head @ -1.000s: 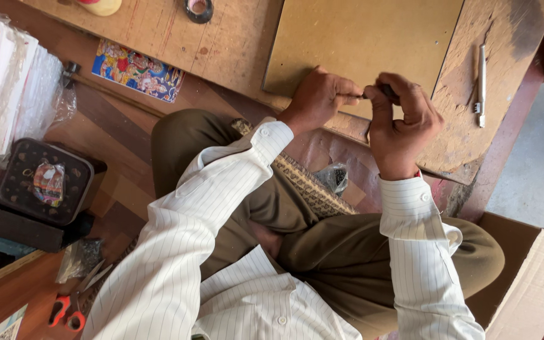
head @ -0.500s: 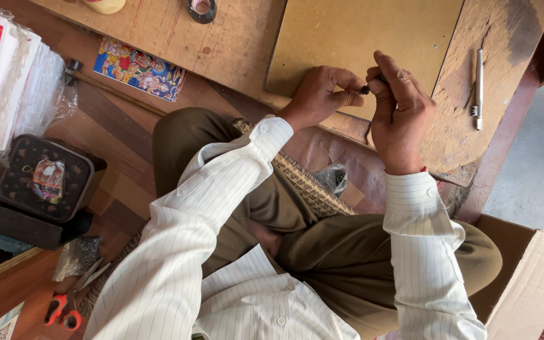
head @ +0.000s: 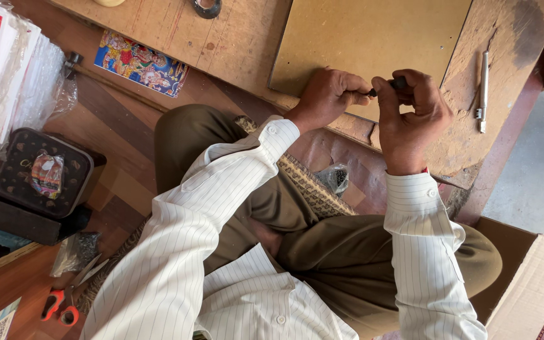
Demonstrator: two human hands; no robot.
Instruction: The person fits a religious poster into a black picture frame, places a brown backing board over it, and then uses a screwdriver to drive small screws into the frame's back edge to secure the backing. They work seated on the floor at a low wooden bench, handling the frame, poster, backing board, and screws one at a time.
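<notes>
A person sits cross-legged on the floor, white striped sleeves (head: 177,252) and olive trousers (head: 347,258) nearest the camera. Beside the left knee lie red-handled scissors (head: 58,305), a small bag of dark bits (head: 75,250) and a dark tray (head: 42,173) with a wrapped packet in it. Between the knees sits another small dark bag (head: 334,178).

Further out, both hands meet over the near edge of a low wooden worktop (head: 234,38). The left hand (head: 325,97) is curled into a fist, pinching the tip of a small dark tool (head: 385,86). The right hand (head: 410,110) is closed around the tool's other end. Just beyond them a tan board (head: 373,38) lies flat on the worktop, with a silver pen-like tool (head: 483,88) to its right. A colourful picture card (head: 138,63) leans at the worktop's left edge, and a stack of printed sheets (head: 1,75) stands far left.
</notes>
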